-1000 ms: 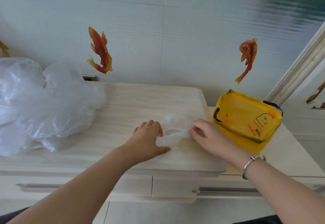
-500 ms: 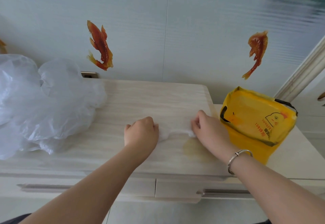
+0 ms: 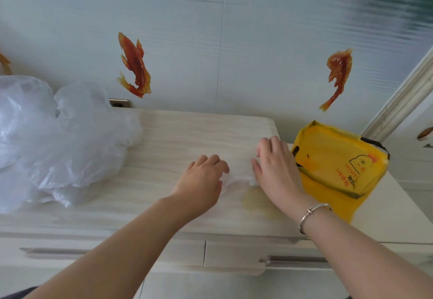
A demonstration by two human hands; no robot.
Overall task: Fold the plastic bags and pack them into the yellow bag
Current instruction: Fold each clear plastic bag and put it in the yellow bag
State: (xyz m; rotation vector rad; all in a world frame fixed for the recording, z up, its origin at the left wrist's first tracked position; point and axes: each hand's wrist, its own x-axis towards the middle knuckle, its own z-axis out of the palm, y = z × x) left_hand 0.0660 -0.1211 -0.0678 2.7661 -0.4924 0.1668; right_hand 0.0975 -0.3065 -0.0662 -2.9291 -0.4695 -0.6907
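A small clear plastic bag (image 3: 236, 175) lies flattened on the pale wooden cabinet top (image 3: 182, 134), between my two hands. My left hand (image 3: 201, 181) has its fingers curled over the bag's left end and pinches it against the thumb. My right hand (image 3: 275, 167) lies flat with straight fingers and presses on the bag's right part. The yellow bag (image 3: 339, 165), printed with a duck, stands open just right of my right hand, on a lower surface. A big pile of loose clear plastic bags (image 3: 58, 139) fills the cabinet's left side.
The cabinet backs onto a white tiled wall with red fish stickers (image 3: 134, 66) and a socket (image 3: 118, 103). Two drawers with long handles (image 3: 293, 259) sit under the top. A white door frame (image 3: 403, 97) rises at the right.
My right hand has opened from a curled grip and slid forward, flat on the bag. My left hand stays at the bag's left end. The view shifted slightly.
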